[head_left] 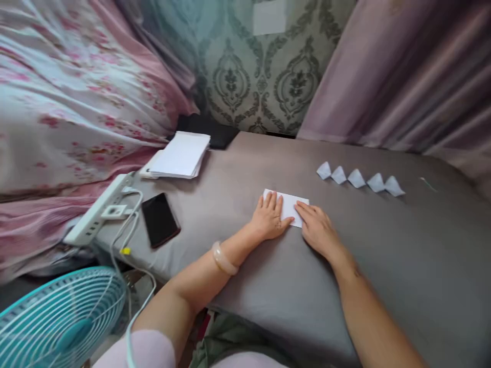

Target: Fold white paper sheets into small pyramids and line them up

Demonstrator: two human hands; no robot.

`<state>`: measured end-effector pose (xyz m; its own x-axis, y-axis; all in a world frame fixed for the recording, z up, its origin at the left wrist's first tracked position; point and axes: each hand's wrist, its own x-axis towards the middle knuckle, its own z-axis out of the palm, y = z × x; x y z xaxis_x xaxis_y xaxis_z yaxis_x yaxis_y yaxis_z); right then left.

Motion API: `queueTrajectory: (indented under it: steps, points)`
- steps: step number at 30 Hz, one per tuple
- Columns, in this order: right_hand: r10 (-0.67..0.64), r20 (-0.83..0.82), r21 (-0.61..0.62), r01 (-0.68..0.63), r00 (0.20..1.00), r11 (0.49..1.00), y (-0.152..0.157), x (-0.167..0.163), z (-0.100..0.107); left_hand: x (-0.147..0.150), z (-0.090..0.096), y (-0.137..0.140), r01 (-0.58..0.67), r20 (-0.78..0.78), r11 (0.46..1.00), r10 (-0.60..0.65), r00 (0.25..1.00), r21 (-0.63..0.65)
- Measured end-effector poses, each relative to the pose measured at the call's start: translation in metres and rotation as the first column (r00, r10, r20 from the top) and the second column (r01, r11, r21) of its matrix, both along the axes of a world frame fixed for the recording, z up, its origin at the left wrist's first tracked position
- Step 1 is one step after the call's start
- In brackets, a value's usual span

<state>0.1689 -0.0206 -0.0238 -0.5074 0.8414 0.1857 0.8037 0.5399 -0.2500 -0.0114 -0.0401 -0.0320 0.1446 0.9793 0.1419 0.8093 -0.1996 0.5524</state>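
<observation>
A white sheet of paper (288,208), rectangular and apparently folded, lies flat on the grey cloth-covered table (245,168). My left hand (269,217) rests on its left part with the fingers spread and the palm down. At the right edge of the paper, my right hand (316,225) presses with its fingers stretched out flat. Parts of the paper are hidden under both hands. Beyond my right hand stands a row of several small folded white paper shapes (356,178).
To the left are a stack of white paper (182,153), a black phone (160,220) and a white power strip (102,209) with cables. A blue fan (72,322) stands at the lower left. Curtains and a patterned wall (261,76) border the far side.
</observation>
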Motion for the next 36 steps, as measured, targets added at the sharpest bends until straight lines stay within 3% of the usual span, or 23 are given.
queueTrajectory:
  steps: [5, 9, 13, 21, 26, 36]
  points:
    - [-0.194, 0.056, -0.015, 0.195, 0.979, 0.981, 0.001, 0.002, 0.008, 0.001, 0.001, -0.001, -0.003, 0.059, 0.998, 0.007, 0.998, -0.062]
    - [-0.34, 0.12, -0.002, 0.342, 0.933, 0.94, 0.002, 0.004, 0.008, 0.002, 0.014, -0.004, -0.013, -0.213, 0.982, -0.028, 0.977, -0.19]
    - [-0.436, 0.104, 0.008, 0.437, 0.894, 0.899, 0.004, 0.007, 0.008, 0.003, 0.02, -0.005, -0.017, -0.393, 0.976, -0.071, 0.917, -0.217]
    - [-0.417, -0.235, -0.159, 0.388, 0.878, 0.908, 0.033, 0.019, 0.01, 0.004, 0.018, -0.005, -0.013, -0.408, 0.981, -0.069, 0.91, -0.195]
    - [-0.337, -0.25, -0.137, 0.311, 0.908, 0.94, 0.042, 0.005, 0.006, 0.004, 0.019, -0.006, -0.009, -0.392, 0.983, -0.065, 0.918, -0.184]
    - [-0.306, -0.244, -0.101, 0.29, 0.92, 0.952, 0.049, -0.001, -0.004, 0.003, 0.02, -0.006, 0.026, -0.365, 0.986, -0.085, 0.927, -0.164]
